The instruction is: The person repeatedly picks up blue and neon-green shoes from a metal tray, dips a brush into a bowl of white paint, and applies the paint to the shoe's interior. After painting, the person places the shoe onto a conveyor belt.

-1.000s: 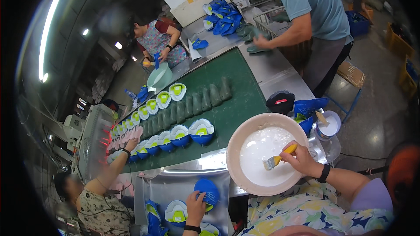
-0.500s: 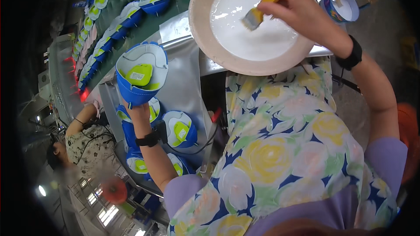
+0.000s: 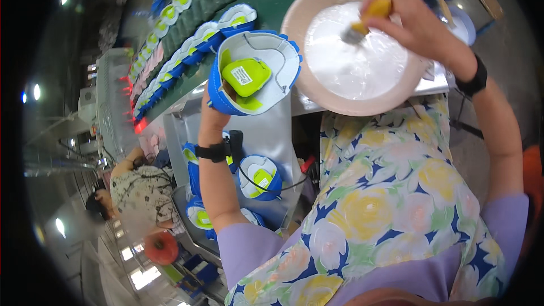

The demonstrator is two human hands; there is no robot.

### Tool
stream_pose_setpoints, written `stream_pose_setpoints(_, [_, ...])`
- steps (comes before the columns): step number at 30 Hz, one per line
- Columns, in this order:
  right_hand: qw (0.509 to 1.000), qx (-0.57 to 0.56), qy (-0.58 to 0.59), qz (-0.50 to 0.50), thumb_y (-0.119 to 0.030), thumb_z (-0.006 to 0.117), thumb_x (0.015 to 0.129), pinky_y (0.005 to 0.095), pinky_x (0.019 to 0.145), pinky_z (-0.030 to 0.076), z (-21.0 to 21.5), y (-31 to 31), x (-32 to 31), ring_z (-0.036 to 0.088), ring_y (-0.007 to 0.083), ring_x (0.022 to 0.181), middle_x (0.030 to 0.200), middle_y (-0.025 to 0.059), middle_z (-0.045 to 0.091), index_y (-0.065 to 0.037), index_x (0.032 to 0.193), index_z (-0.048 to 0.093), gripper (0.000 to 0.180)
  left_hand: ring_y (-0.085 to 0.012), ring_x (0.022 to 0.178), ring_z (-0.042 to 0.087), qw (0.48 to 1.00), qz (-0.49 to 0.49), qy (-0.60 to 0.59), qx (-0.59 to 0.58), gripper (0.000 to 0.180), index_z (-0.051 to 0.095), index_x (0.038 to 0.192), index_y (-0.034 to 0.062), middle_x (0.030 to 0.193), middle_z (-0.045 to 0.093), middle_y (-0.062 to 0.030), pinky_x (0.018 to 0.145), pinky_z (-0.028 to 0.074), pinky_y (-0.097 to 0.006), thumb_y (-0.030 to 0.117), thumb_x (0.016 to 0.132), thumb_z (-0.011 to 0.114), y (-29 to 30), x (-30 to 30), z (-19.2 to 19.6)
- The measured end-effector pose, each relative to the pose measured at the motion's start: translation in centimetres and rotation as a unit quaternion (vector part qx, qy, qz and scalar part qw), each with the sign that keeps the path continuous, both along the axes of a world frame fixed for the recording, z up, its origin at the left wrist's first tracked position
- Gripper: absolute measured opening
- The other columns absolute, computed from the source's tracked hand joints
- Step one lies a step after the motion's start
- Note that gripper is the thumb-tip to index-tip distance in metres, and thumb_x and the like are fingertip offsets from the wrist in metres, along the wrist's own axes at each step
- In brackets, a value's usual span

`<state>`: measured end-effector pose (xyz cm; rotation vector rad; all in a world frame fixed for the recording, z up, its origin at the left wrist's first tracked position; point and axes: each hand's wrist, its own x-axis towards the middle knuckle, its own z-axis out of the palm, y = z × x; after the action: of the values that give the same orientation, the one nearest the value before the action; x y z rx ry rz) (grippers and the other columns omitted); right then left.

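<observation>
My left hand (image 3: 215, 112) is closed on a blue shoe upper (image 3: 273, 88), its fingers mostly hidden beneath it. The upper has a white lining and a bright yellow-green tongue with a white label, and its opening faces me. It is held beside the left rim of a wide beige basin (image 3: 296, 25). White liquid (image 3: 362, 71) lies in the basin. Over that liquid, my right hand (image 3: 413, 25) grips a paintbrush (image 3: 378, 8) by its yellow handle. The brush's grey bristles point down and left, blurred at the liquid's surface.
More shoe uppers (image 3: 260, 178) rest on a metal tray (image 3: 277, 130) below my left forearm. A row of uppers (image 3: 195, 45) runs along a green surface (image 3: 269, 8). At the right stands a small tub (image 3: 463, 27). Another person (image 3: 141, 192) is at the far left.
The shoe upper in my left hand has come nearer the basin and tilted further toward me. My right hand still holds the brush, whose bristles are now blurred. The whole view has shifted.
</observation>
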<state>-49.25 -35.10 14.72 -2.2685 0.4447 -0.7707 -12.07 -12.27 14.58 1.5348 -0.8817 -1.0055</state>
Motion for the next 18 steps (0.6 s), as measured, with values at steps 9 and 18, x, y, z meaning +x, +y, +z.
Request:
stream_pose_setpoints(9, [0.991,-0.059,-0.101,-0.061,-0.027,0.065,0.094,0.0237,0.064,0.052,2.5,-0.4,2.0,0.066,0.0161,0.073,0.083,0.0071,0.067,-0.003,0.103,0.064,0.025,-0.016,0.108,0.061,0.997,-0.072,-0.007,-0.004,0.042,0.049,0.135,0.0001,0.125,0.06,-0.0083,0.09,0.051,-0.029,0.011,0.096,0.056,-5.8,-5.8,2.4])
stream_pose_setpoints(18, [0.959,0.18,-0.145,-0.162,-0.032,0.071,0.088,0.0321,0.059,0.051,0.6,1.9,3.4,0.067,0.0243,0.067,0.075,0.0153,0.067,0.001,0.092,0.063,0.035,-0.0179,0.103,0.064,0.965,0.106,0.118,-0.21,0.036,0.053,0.131,0.0057,0.122,0.063,-0.0082,0.082,0.052,-0.028,0.023,0.1,0.048,-6.4,-7.7,-0.7])
